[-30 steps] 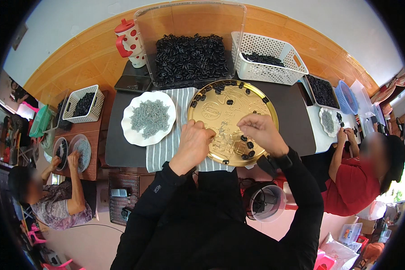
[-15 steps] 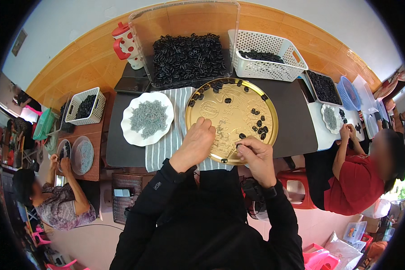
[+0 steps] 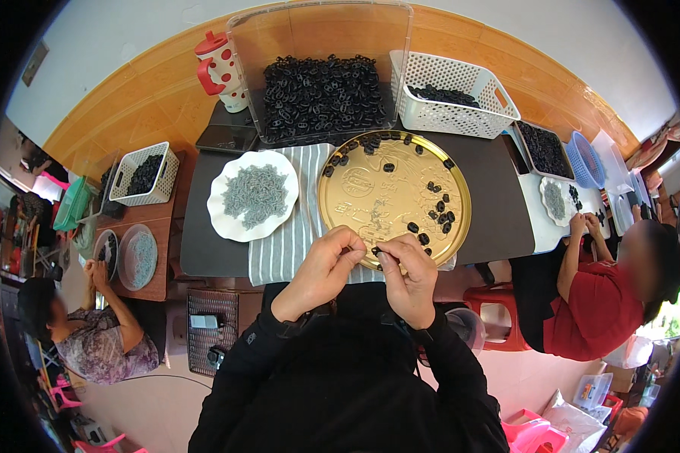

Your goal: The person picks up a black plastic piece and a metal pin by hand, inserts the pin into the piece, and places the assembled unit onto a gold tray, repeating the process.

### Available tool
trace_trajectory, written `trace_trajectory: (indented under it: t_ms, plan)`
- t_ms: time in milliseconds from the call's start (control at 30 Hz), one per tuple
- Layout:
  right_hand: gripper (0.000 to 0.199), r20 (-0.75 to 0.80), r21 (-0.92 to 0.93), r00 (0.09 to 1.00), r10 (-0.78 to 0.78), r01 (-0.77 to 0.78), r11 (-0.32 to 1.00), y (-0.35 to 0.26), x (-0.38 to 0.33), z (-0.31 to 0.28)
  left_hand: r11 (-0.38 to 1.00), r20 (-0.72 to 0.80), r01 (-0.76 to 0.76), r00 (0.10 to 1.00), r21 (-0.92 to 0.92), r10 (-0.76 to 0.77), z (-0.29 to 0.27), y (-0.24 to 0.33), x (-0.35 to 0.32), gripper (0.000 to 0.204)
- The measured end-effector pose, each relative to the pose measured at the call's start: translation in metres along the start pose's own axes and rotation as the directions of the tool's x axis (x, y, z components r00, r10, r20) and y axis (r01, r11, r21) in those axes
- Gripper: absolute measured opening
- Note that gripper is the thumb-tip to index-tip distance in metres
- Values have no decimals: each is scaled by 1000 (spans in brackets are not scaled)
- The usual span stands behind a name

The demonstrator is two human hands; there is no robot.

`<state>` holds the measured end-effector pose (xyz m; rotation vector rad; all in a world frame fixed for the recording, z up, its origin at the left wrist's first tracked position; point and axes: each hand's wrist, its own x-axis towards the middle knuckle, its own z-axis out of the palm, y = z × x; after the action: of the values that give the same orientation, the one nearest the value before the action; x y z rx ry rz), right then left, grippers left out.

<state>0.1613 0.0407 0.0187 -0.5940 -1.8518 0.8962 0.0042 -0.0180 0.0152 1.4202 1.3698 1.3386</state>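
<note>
Both my hands are brought close together over the near edge of a round gold tray. Between the thumb and forefinger of my right hand is a small black plastic piece. My left hand is pinched just beside it; whatever lies between its fingertips is too small to make out. Several black oval pieces lie on the tray, mostly along its far rim and right side. A few small grey pieces lie near the tray's middle. A white scalloped plate heaped with small grey pieces stands to the left.
Behind the tray are a clear bin of black parts and a white perforated basket. A spotted tumbler stands back left by a dark flat device. A striped cloth lies under plate and tray. People work at either side.
My left hand has come off the tray's middle, nearer to me. My right hand has moved left, bringing the black piece up to the left fingertips.
</note>
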Motion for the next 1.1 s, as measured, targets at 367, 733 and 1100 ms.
trace_trajectory:
  t_ms: [367,733,1100]
  plan:
    - [16,20,-26,1000,-10,11,1000,0,-2,6,1000,-3,-28,1000,-12,28,-1,-4,-3,2]
    - [16,-62,30,998,29,-27,999,6,-5,13,999,-69,-33,997,-17,32,6,-4,-2,3]
    - [14,-85,47,996,-7,11,999,8,-3,16,999,0,-35,999,19,35,-1,-4,0,8]
